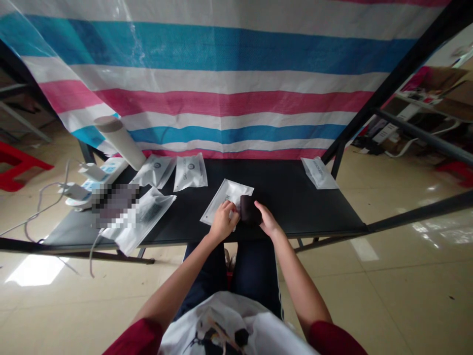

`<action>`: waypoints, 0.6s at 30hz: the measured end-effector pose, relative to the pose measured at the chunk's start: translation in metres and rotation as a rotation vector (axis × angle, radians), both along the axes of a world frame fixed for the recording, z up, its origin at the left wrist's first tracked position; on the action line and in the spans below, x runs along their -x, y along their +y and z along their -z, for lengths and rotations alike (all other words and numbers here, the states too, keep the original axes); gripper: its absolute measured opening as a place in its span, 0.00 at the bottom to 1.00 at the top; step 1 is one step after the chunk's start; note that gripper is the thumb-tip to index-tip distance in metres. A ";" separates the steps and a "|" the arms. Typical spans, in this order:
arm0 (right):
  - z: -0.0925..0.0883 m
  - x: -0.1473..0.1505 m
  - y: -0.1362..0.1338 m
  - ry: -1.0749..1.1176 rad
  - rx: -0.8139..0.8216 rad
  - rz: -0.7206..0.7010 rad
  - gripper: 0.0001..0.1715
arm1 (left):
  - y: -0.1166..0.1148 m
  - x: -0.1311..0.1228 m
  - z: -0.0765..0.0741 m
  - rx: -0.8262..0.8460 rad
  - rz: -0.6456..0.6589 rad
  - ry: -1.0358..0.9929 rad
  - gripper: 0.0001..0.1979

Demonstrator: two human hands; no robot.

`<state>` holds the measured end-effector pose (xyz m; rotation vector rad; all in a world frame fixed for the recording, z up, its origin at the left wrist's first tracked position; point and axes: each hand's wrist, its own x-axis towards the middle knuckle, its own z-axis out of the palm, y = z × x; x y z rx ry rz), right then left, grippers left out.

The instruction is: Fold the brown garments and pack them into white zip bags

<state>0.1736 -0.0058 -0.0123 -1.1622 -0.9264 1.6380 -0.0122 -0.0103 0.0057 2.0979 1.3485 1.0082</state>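
Observation:
A dark brown, flat-looking object with rounded corners (250, 210) is held over the front part of the black table. My right hand (268, 220) grips its right side, thumb at the upper edge. At its left edge is my left hand (223, 222), its fingers curled together in a pinch; what they hold, if anything, is hidden. Under and behind the left hand lies a white zip bag (213, 208) with faint print, partly covered by the hand and the brown object. I cannot tell what kind of thing the brown object is.
White printed bags (190, 172) lie along the back, with another bag (320, 173) at the far right. A larger clear bag (142, 222) overhangs the front left edge. Beside it are a power strip (111, 170) with plugs and a white cylinder (123, 143). Striped sheeting (229, 103) hangs behind.

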 end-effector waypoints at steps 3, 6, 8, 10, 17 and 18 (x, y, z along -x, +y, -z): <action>-0.002 -0.002 0.005 -0.184 -0.036 -0.096 0.22 | 0.000 0.004 -0.005 -0.006 -0.013 -0.065 0.06; -0.006 -0.002 0.013 -0.314 -0.112 -0.169 0.19 | 0.000 0.006 -0.013 -0.007 0.011 -0.065 0.07; -0.008 0.001 0.018 -0.327 -0.166 -0.163 0.19 | -0.001 0.006 -0.019 0.003 0.050 -0.029 0.07; -0.007 0.008 0.022 -0.286 -0.158 -0.060 0.22 | -0.001 0.005 -0.025 0.018 0.104 0.013 0.07; -0.002 0.040 0.023 -0.314 -0.057 0.292 0.24 | -0.004 -0.006 -0.034 -0.033 0.233 0.146 0.09; -0.001 0.042 0.022 -0.354 -0.090 0.278 0.23 | -0.005 -0.007 -0.033 -0.056 0.227 0.169 0.09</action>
